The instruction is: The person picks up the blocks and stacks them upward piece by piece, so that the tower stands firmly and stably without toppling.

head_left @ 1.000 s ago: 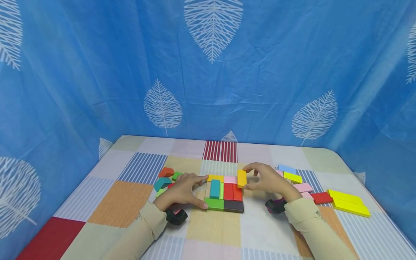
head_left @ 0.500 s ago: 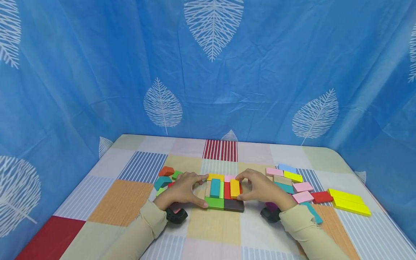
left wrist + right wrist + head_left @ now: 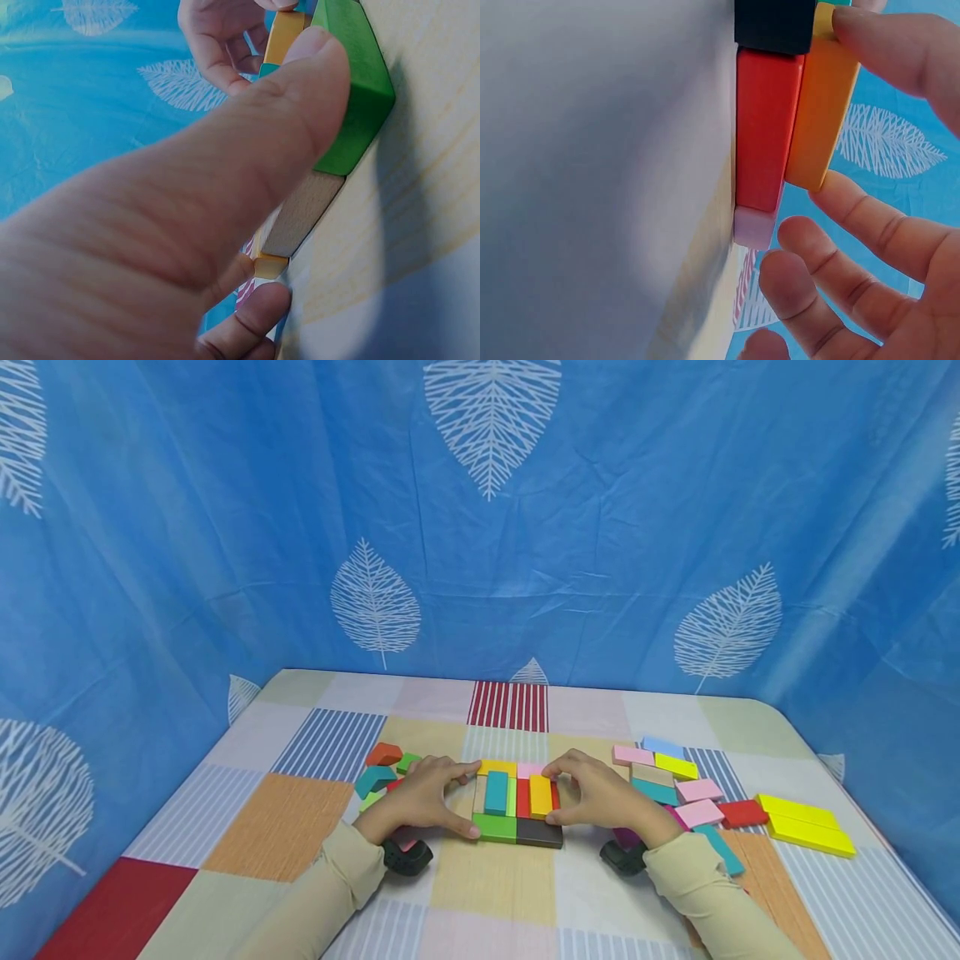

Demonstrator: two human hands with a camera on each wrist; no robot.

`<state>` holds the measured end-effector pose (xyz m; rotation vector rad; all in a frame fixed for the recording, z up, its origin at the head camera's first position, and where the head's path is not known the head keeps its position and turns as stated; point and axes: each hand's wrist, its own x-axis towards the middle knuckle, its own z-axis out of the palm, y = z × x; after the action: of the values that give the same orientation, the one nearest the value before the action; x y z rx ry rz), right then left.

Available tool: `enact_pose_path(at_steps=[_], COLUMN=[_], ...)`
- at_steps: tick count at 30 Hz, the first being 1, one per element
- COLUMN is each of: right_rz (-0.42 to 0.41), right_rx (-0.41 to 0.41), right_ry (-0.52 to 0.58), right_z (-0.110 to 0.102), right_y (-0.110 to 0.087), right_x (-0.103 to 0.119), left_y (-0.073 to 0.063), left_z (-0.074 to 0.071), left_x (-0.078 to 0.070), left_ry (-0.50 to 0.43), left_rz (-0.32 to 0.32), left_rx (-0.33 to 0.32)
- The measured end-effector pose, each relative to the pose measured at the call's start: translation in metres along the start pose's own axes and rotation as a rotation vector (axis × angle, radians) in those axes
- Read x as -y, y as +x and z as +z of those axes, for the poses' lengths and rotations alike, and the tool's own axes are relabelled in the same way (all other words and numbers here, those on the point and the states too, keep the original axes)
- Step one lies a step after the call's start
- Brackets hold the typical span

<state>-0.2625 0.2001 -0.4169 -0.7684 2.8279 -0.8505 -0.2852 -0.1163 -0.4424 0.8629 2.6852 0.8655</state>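
Fingers of the right hand [image 3: 600, 792] pinch an orange block [image 3: 540, 797] on red blocks [image 3: 766, 135], right of a teal block [image 3: 496, 792]; the left hand [image 3: 423, 793], fingers wide, seemingly touches a green block [image 3: 495, 828] nearer.

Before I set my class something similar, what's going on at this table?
A person's right hand pinches an orange block by its ends, on top of the red blocks. The left hand is opposite, at the green block. A teal block also sits on the bottom layer, apart from the orange one. More blocks lie to both sides on the patchwork cloth.
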Motion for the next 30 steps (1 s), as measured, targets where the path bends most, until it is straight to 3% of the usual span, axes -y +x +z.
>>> enact_pose_path(at_steps=[15,23,30], right_rz=[0.006,-0.062,-0.087], right_rx=[0.006,-0.045,-0.142], right_ry=[-0.010,0.072,0.234], right_z=[-0.001,-0.030,-0.053], right_y=[0.001,-0.013,-0.042], right_x=[-0.002,-0.008,-0.033], left_y=[-0.001,0.002,0.000], left_z=[-0.001,0.001,0.002], left_x=[-0.001,-0.003,-0.003], left_ry=[-0.013,-0.003,-0.004], left_rz=[0.009,0.014,0.006], left_rx=[0.001,-0.004,-0.011])
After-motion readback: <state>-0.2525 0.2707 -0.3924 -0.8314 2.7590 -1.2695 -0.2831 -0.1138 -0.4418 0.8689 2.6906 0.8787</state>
